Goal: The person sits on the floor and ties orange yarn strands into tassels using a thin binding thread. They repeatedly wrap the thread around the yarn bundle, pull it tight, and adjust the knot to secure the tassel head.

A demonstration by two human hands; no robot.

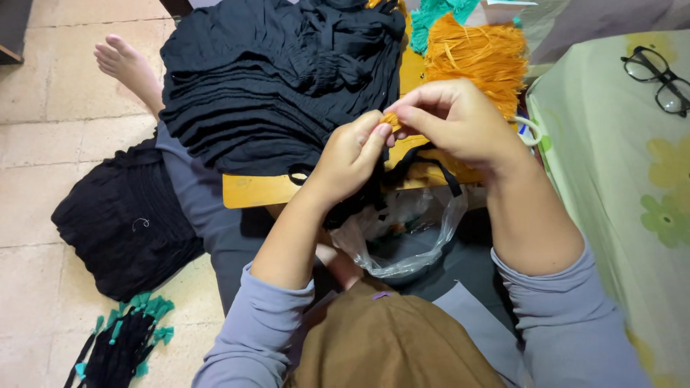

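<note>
Brown fabric (pixel 392 345) fills the bottom centre of the frame, closest to the lens, with grey sleeves (pixel 259 323) running up from either side of it. Above it, just right of centre, a small orange tassel (pixel 392 121) is pinched between the two hands, which meet around it. The left hand (pixel 350 154) grips it from below with thumb and forefinger closed on it, and the right hand (pixel 453 118) closes on it from above with curled fingers (most of the tassel is hidden by the fingertips). Black cord (pixel 431 162) hangs from under the hands across a wooden board (pixel 255 190). Directly below, a clear plastic bag (pixel 410 241) lies open. A stack of folded black cloth (pixel 273 79) covers the upper centre, and a bundle of orange thread (pixel 478 54) sits at upper right of it, touching teal thread (pixel 431 18) at the top edge. At far right, black glasses (pixel 658 75) rest on a pale green flowered sheet (pixel 618 187). More black cloth (pixel 122 223) lies on the tiled floor (pixel 43 136) at left, with teal-tipped black pieces (pixel 126 338) at lower left and a bare foot (pixel 129 68) at upper left.
</note>
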